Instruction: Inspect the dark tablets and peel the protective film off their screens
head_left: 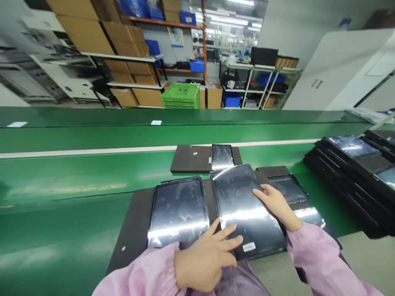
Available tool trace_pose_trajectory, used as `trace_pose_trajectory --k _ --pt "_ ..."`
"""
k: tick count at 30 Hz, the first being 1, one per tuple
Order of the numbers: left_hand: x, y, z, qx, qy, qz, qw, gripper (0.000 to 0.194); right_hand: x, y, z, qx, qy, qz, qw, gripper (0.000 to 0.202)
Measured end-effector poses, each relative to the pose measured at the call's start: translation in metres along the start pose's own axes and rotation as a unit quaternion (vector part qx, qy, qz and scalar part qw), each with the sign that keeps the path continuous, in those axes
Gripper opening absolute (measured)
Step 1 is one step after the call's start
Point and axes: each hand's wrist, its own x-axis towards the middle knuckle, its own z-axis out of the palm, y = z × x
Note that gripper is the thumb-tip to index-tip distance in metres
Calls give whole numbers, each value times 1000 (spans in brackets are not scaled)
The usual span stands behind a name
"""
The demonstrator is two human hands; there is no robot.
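Head view: both hands lie flat and open on a glossy tablet [243, 209] at the green bench's near edge, left hand [205, 259] at its bottom, right hand [277, 205] along its side. It looks slippery, fragile; best gripped by the edges.

green conveyor belt [77, 172] with white stripe; stack of black trays [348, 172] at right; green crates [181, 95] and cardboard boxes [123, 65] on shelving behind; far benches blurred, contents possibly electronics.

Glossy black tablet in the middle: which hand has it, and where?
Both: left hand presses the glossy black tablet's near left corner, right hand its right edge.
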Motion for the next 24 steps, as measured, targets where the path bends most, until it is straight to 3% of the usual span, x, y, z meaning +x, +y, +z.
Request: trace_pose_trajectory --k 2,4,8,10,12,14,16,20,22,24 --pt "-3 -2 -5 -21 31 8 999 39 -5 -7 -7 199 -80 6 977 41" --pt "-11 -3 -14 -39 81 -15 996 38 -12 -18 -15 326 -125 14 937 39" --pt "-45 -10 -23 -46 249 -140 957 28 -31 -48 -17 408 -89 30 908 41" --pt "-69 -20 -16 -65 368 -224 900 21 -41 -63 -2 433 -99 28 896 45" --pt "-90 -34 -2 -105 480 -305 816 16 -46 -74 22 461 -141 28 876 43" --pt "-106 -48 18 -151 541 -357 747 20 -45 -79 51 474 -191 12 859 37" --pt "-115 -58 39 -186 543 -370 730 26 -39 -80 76 436 -225 -20 871 28" --pt "-115 -71 74 -191 565 -327 733 34 -18 -77 101 136 -174 -81 972 15" --pt "-111 -76 84 -189 595 -307 719 35 -12 -79 105 72 -160 -88 981 16" --pt "-107 -81 90 -199 611 -297 706 35 -10 -82 109 126 -164 -56 977 23"
